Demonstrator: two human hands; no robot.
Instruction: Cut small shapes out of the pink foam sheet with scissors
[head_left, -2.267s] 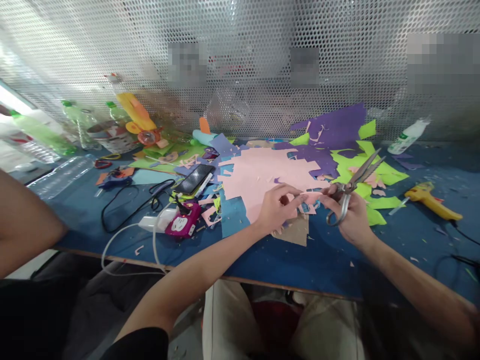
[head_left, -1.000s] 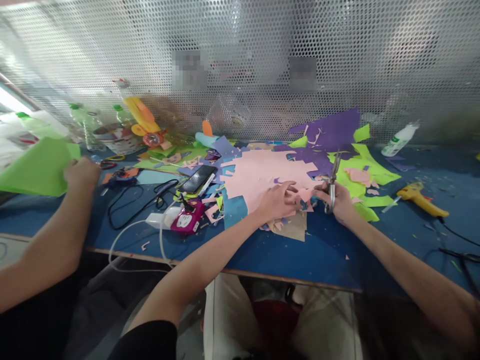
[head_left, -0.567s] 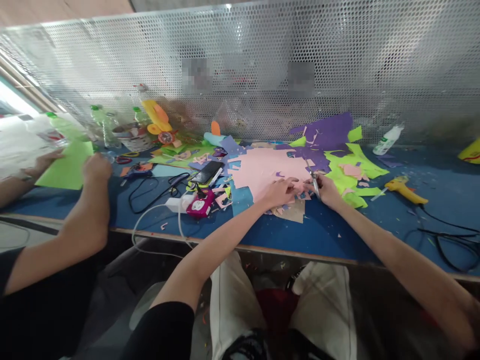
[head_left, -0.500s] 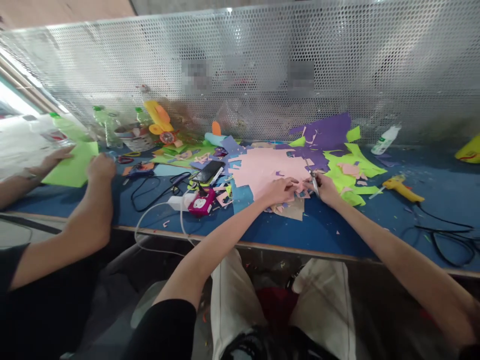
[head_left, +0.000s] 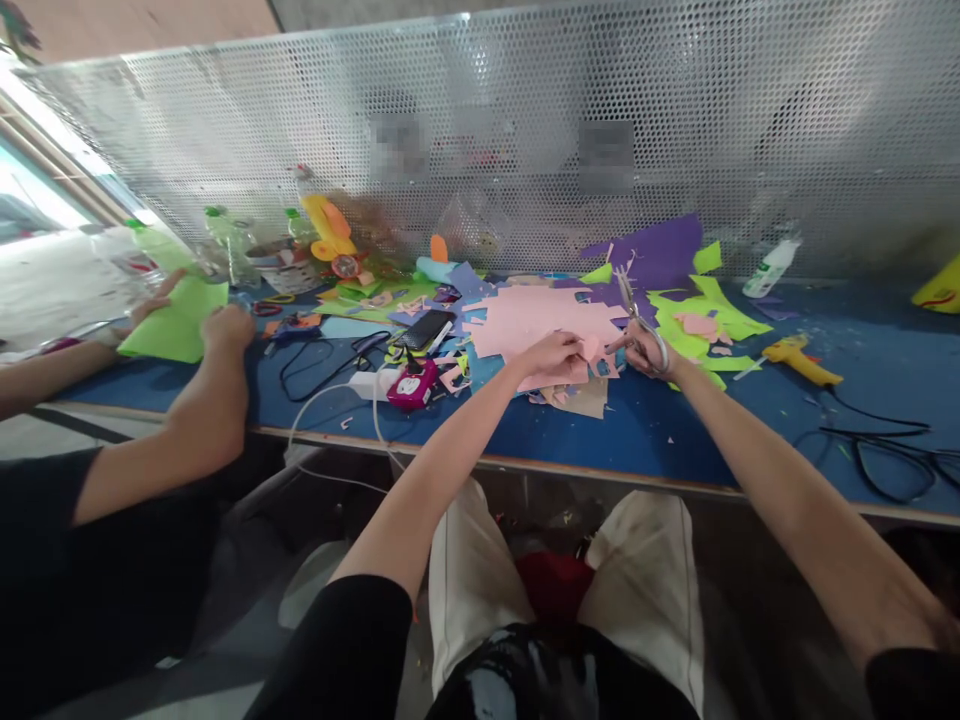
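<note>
no legible text, white bottle (head_left: 771, 266) label unreadable

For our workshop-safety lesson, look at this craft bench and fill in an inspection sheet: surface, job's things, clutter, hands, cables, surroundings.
Surface: blue table, littered with paper snippets.
Job's things: scissors, small pink piece, large pink sheet beneath.
Clutter: green offcuts, purple sheet, glue gun, white bottle, phone, plastic bottles.
Hands: left hand pinches the small pink piece; right hand grips the scissors.
Cables: white cable hangs over the edge; black cable at right.
Surroundings: perforated metal screen; another person's hand on a green sheet.
</note>
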